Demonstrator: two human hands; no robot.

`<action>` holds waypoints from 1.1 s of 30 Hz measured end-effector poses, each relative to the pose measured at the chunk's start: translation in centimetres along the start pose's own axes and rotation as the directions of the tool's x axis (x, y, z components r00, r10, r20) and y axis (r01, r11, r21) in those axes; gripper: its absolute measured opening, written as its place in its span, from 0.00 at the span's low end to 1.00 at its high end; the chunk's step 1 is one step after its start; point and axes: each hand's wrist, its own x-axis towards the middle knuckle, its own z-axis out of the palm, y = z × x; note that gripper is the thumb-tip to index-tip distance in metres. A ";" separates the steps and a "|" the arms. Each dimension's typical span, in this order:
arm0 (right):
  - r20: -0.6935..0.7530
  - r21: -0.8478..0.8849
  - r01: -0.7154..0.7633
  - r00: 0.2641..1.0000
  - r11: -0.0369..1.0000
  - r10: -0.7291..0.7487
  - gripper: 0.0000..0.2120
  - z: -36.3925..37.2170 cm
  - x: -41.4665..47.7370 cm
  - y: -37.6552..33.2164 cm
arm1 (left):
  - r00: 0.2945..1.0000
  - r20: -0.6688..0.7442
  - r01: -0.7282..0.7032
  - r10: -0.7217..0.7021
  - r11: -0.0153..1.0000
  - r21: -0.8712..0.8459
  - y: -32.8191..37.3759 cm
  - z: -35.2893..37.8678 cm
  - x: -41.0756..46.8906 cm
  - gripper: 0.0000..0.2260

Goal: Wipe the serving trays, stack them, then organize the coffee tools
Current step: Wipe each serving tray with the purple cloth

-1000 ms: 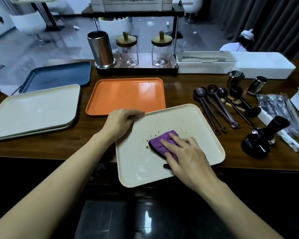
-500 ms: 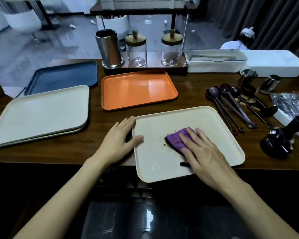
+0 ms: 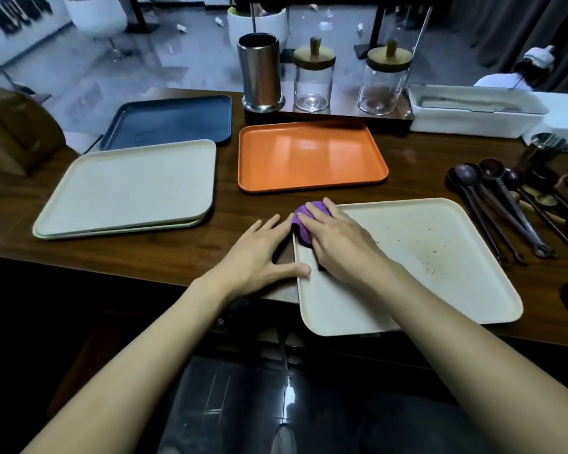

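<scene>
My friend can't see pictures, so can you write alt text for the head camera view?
A person's right hand presses a purple cloth onto a crumb-speckled cream tray while the left hand touches its edge. Stacked cream trays, an orange tray and dark spoons lie nearby.

I record the near tray (image 3: 433, 290) at the front edge of the counter (image 3: 210, 244), right of centre, with its front edge overhanging. The cloth (image 3: 304, 213) lies on its far-left corner under the right hand (image 3: 338, 244). The left hand (image 3: 259, 253) rests on the counter just left of it, thumb touching the tray's left rim. Further left sit the stacked trays (image 3: 128, 188), with the rear tray (image 3: 171, 121) behind them. The centre tray (image 3: 309, 155) lies behind the near tray. Behind that stand a metal canister (image 3: 260, 73) and, to its right, two lidded jars (image 3: 313, 78). A bin (image 3: 473, 113) sits right of the jars, and long-handled spoons (image 3: 492, 204) lie right of the near tray.
</scene>
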 end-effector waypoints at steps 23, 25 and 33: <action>-0.127 0.230 -0.067 0.987 0.971 0.098 0.22 1.2 -5.6 0.2 | 0.994 -0.047 0.094 -0.099 0.991 -0.097 1.6 0.0 -1.1 0.39; -0.171 0.266 -0.059 0.979 0.962 0.107 0.20 1.5 -5.8 0.2 | 0.994 0.080 0.084 -0.076 0.991 -0.103 1.3 -0.1 -2.1 0.48; 0.007 0.179 0.245 0.968 0.953 -0.251 0.20 1.0 -7.9 0.6 | 0.992 0.117 0.041 -0.044 0.999 0.028 0.9 0.2 -2.5 0.57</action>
